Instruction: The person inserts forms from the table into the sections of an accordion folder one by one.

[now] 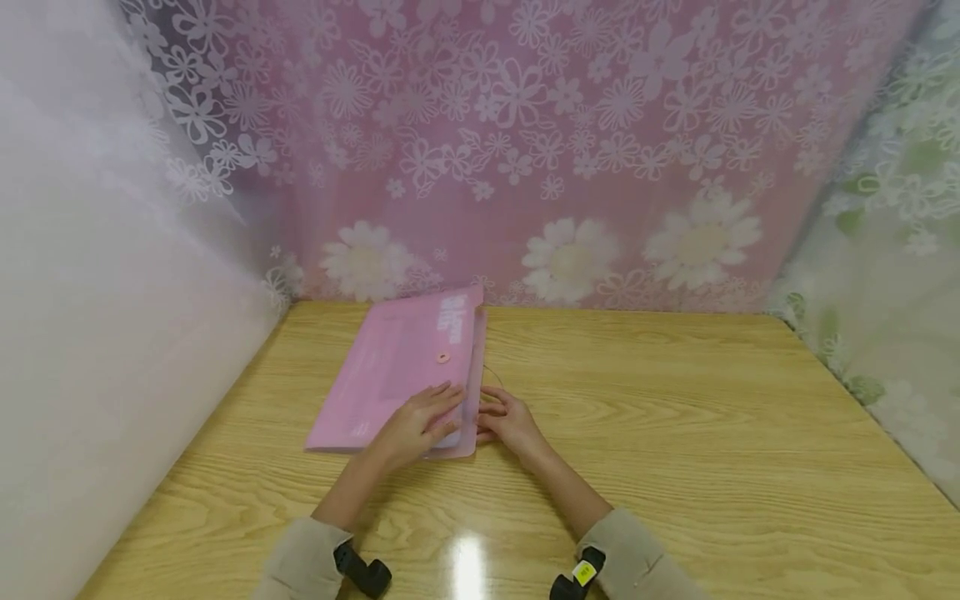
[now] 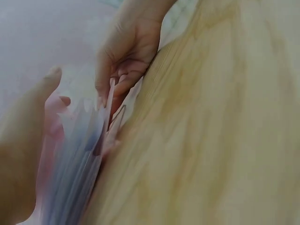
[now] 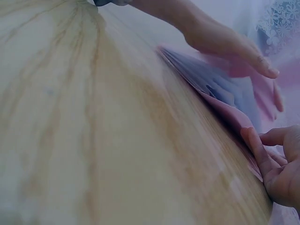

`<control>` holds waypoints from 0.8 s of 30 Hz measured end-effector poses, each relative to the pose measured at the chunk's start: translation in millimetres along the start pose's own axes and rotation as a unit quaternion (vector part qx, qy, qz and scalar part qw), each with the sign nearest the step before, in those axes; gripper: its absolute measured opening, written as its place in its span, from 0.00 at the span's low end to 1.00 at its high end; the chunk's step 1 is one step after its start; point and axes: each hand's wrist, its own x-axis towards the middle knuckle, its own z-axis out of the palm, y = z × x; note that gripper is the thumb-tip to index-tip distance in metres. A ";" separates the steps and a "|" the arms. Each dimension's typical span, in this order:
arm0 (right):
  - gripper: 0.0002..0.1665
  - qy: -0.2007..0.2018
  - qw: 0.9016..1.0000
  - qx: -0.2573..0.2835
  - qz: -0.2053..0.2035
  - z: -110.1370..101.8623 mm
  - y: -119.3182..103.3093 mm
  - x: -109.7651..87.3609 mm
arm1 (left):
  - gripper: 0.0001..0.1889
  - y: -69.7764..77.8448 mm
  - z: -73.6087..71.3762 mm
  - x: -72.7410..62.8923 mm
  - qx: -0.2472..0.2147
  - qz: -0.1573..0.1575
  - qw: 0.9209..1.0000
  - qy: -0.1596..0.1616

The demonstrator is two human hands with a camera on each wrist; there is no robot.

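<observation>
A pink plastic expanding file folder [image 1: 397, 358] lies on the wooden table, its opening side facing right. White lettering and a round button [image 1: 443, 357] mark its front cover. My left hand [image 1: 420, 421] rests on that cover near the open edge, fingers extended. At the lower flap edge, my right hand [image 1: 513, 425] pinches the folder's edge between thumb and fingers. Pleated translucent pockets [image 2: 77, 164] show between the covers in the left wrist view. A thin cord [image 1: 492, 374] loops out beside the right fingertips.
The wood-grain table [image 1: 675, 433] extends to the right of the folder. A pink floral curtain [image 1: 465, 167] hangs along the back edge, with pale cloth [image 1: 135, 292] at the left and a green-patterned one [image 1: 892, 275] at the right.
</observation>
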 end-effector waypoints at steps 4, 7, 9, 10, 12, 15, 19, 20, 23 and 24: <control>0.31 -0.012 1.000 -0.004 0.000 2.9 -6.6 -4.7 | 0.28 -4.9 11.2 -7.3 0.005 0.006 1.000 -0.022; 0.31 -0.014 1.000 -0.010 -0.002 4.6 -6.9 -6.0 | 0.27 -9.0 18.7 -11.9 0.020 0.018 0.999 -0.019; 0.31 -0.012 1.000 -0.011 -0.003 3.9 -2.0 -3.6 | 0.27 -10.7 21.9 -13.2 0.039 0.020 0.999 -0.022; 0.31 -0.013 1.000 -0.013 -0.004 4.0 -2.3 -4.0 | 0.27 -11.3 23.2 -13.2 0.050 0.019 0.998 -0.024; 0.31 -0.014 1.000 -0.015 0.000 3.4 -3.0 -3.9 | 0.29 -12.0 25.1 -13.0 0.067 0.012 0.997 -0.031; 0.31 -0.021 1.000 -0.024 0.003 1.4 -3.5 -3.9 | 0.30 -11.8 26.8 -12.2 0.080 0.002 0.996 -0.045; 0.31 -0.021 0.999 -0.036 0.000 -0.6 -3.0 -5.0 | 0.30 -10.1 27.3 -11.0 0.086 -0.010 0.994 -0.063; 0.31 -0.018 0.999 -0.038 -0.001 -0.6 -2.8 -5.7 | 0.30 -9.5 27.4 -10.8 0.087 -0.015 0.994 -0.065; 0.31 -0.003 0.999 -0.033 -0.001 -0.6 -2.6 -8.4 | 0.30 -7.9 28.8 -10.2 0.094 -0.033 0.993 -0.066; 0.31 0.003 1.000 -0.031 -0.002 -0.7 -2.6 -9.2 | 0.30 -7.5 29.7 -9.8 0.100 -0.042 0.992 -0.067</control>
